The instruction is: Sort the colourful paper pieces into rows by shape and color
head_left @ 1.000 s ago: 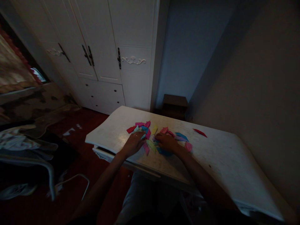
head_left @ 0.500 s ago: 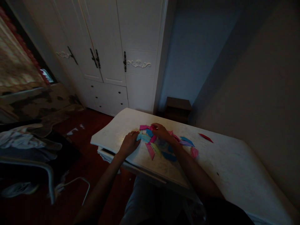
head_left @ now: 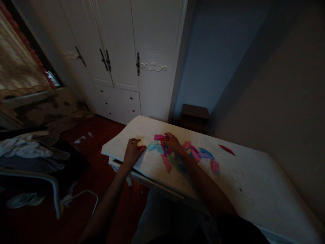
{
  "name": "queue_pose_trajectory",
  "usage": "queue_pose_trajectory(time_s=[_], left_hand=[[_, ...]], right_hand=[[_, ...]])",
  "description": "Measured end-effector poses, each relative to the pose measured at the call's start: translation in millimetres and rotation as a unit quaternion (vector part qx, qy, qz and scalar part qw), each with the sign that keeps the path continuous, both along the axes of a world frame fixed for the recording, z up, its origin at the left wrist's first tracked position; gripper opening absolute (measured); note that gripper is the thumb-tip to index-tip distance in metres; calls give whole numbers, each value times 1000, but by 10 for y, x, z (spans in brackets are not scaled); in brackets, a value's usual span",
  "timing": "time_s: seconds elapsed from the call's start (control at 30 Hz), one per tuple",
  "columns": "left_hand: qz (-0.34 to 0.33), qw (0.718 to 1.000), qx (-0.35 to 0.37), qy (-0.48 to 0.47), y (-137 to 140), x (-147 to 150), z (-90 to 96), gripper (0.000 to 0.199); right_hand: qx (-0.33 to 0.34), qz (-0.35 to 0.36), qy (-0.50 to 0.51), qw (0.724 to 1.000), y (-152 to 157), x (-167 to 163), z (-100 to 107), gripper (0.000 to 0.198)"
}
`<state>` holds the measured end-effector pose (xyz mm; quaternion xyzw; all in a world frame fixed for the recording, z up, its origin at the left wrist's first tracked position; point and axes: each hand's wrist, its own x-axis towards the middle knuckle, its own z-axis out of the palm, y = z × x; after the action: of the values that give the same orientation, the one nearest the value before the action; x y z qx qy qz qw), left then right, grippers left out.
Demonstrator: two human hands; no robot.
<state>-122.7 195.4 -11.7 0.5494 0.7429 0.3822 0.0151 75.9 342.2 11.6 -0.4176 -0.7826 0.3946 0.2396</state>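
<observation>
Observed left hand [head_left: 133, 149] with thumb and forefinger apart and curved; cannot tell whether gripping. Noted red folded-paper piece [head_left: 141, 147] at left thumb tip, with long axis roughly crosswise, pointing toward right hand [head_left: 173, 142]. Recorded right fingers as bent low over scattered pieces (grip obscured, cannot tell). Found light-blue folded-paper piece [head_left: 153, 146] between both sets of fingertips, and magenta folded-paper piece [head_left: 158, 137] just left of right fingertips, lengthwise crosswise. Located pink folded-paper strip [head_left: 166, 163] on white tabletop [head_left: 149, 127], bodyward of right fingers, slanting down to the right.
</observation>
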Motion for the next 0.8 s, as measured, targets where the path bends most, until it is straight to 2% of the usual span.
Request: queue_pose_trajectory(time_s=[0.13, 0.27, 0.43, 0.5, 0.63, 0.7, 0.8], left_hand=[[51, 996, -24, 70, -55, 13, 37, 43], [47, 992, -78, 85, -78, 62, 117, 36], [32, 999, -20, 33, -64, 182, 242, 30], [7, 1000, 17, 0, -48, 268, 299, 30], [-73, 992, 71, -72, 39, 555, 388, 29], [-104, 987, 80, -98, 121, 757, 410, 27], [-146, 985, 60, -73, 282, 1089, 412, 24]], right_hand=[[2, 18, 40, 999, -25, -66, 0, 51], [0, 39, 73, 997, -62, -132, -2, 40], [-17, 117, 131, 984, -117, -59, 5, 36], [6, 121, 154, 981, -100, 62, 5, 34], [39, 76, 138, 987, -75, 392, -3, 30], [31, 85, 129, 987, -120, 554, 1, 32], [49, 111, 89, 989, -244, 769, 21, 35]])
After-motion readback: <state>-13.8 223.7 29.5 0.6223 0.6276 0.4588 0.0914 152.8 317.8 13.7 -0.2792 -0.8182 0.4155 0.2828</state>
